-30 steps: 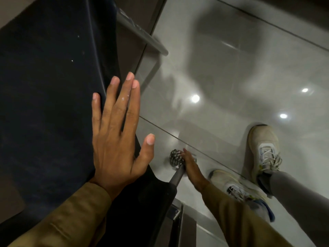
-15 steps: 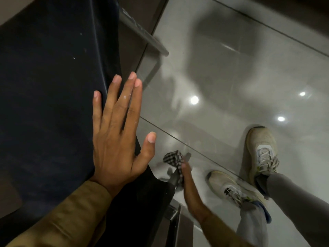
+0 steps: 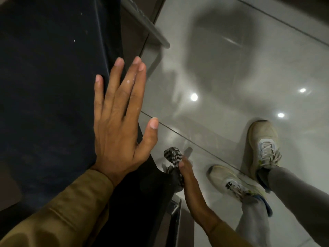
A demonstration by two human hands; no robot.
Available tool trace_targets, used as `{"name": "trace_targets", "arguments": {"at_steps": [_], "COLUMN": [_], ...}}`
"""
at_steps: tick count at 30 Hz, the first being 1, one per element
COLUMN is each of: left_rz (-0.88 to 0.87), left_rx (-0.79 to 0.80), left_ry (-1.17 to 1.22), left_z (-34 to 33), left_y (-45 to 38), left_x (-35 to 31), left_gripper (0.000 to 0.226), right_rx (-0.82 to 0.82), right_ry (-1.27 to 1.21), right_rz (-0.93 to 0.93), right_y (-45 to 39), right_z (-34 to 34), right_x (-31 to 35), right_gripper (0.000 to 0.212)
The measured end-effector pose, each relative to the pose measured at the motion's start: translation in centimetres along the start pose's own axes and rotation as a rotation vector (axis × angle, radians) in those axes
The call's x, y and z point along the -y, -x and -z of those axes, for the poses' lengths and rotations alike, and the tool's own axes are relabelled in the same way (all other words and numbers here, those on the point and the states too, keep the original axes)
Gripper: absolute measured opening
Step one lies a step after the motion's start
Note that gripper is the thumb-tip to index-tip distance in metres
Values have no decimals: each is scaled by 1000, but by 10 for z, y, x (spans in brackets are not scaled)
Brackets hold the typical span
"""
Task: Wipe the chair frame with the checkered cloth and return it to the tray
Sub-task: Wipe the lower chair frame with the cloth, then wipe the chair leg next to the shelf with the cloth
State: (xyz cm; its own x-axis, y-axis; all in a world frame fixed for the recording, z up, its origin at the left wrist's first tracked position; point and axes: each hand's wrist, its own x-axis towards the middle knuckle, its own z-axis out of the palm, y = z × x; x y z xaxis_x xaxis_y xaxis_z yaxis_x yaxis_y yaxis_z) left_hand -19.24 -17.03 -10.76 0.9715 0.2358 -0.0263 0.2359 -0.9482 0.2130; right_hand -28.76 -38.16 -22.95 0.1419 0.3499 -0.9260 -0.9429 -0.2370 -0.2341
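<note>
Checkered cloth (image 3: 173, 155) seemingly pinched in right hand (image 3: 187, 172); left hand (image 3: 119, 125) spread flat on dark chair (image 3: 44, 86).

floor (image 3: 231, 72): glossy grey tiles, a dark grout line crossing it on a slant
light spots (image 3: 194, 97): three bright reflections on the tiles
shadow (image 3: 219, 50): a large dark blur on the upper tiles
shoes (image 3: 263, 145): two worn pale lace-up sneakers standing on the tiles, one ahead of the other
trouser legs (image 3: 292, 186): grey, rising from the shoes
sleeves (image 3: 58, 211): tan-brown cloth
</note>
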Motion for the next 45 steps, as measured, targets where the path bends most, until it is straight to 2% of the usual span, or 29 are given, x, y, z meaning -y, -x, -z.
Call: {"name": "trace_targets", "arguments": {"at_steps": [3,7,11,16,19,22,27,30,33,34,36,38,41,42,45], "left_rz": [-16,-25,-3,33,45,81,208,337,389,391,372,357,364,360,345], "left_rx": [-8,-28,-1,151,156,65,64,40,-7,-5,41,97,132,133,132], "left_ry": [6,18,14,-69,-8,78,209,245,236,229,181,121,67,54,54], "left_z": [-1,-4,2,11,17,26,39,36,34,34,35,37,37,36,33], "left_y": [0,0,0,-1,-10,-58,-192,-231,-232,-232,-233,-235,-235,-235,-233], "left_x": [3,6,7,-3,-2,20,71,81,77,76,77,75,74,74,75], "left_gripper": [79,79,77,82,76,72,70,68,62,60,60,61,64,64,65], "right_rx": [-127,-129,-73,-75,-190,-307,-316,-338,-299,-243,-26,113,89,74,-16], "right_ry": [113,156,199,132,77,-98,-191,-192,-82,-54,-21,-37,-101,-134,-110], "right_rz": [-32,-121,-74,-83,-54,32,300,422,461,472,481,480,443,423,431], "right_y": [-35,-68,-16,37,38,12,-36,-55,-57,-58,-55,-54,-77,-89,-128], "right_z": [5,24,22,10,-1,-14,-39,-57,-91,-105,-141,-169,-178,-177,-169], "right_x": [1,4,20,57,99,165,283,342,373,373,372,367,360,360,364], "right_gripper": [34,50,50,52,57,57,53,39,40,44,53,52,83,87,58]}}
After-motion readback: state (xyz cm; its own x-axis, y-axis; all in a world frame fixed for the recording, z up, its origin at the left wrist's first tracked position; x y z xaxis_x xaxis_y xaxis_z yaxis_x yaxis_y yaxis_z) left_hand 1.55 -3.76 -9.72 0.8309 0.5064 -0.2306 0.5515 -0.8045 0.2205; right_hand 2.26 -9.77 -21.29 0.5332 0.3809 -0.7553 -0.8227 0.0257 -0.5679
